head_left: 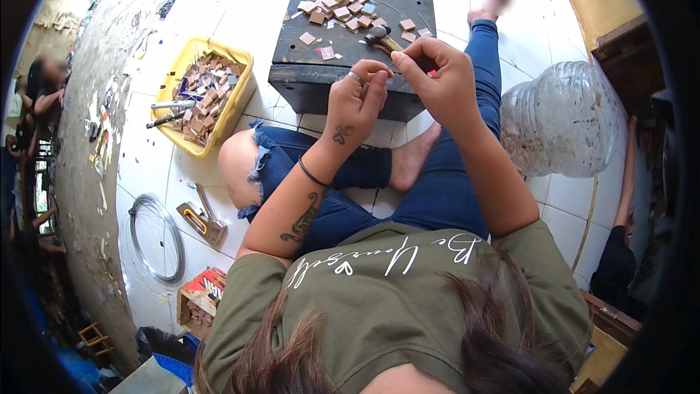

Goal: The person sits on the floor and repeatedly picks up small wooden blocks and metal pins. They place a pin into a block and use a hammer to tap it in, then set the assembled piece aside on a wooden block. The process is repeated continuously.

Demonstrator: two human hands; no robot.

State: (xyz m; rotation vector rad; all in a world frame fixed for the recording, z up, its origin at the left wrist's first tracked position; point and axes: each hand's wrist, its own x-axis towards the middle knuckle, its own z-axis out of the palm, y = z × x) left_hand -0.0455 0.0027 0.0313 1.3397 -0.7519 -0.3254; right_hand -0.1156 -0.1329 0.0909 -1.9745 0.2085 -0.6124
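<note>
My left hand (357,98) and my right hand (437,76) meet in front of me over the near edge of a black wooden box (292,76). Thumb and fingers are pinched on both sides, with a thin wire-like strand (394,73) running between the fingertips; its ends are hidden. Just beyond my right hand lies a hammer (382,38), its dark head on the box top and its wooden handle partly covered by my fingers. Small square brown and pinkish tiles (339,7) are heaped toward the far side of the box, with several scattered singly around the heap.
Left of the box, a yellow plastic basin (244,76) holds many similar pieces and some pen-like tools. Nearer me lie a staple gun (203,226) and a coil of wire (179,248), beside a small printed carton (197,295). A large clear plastic jug (561,120) lies at right.
</note>
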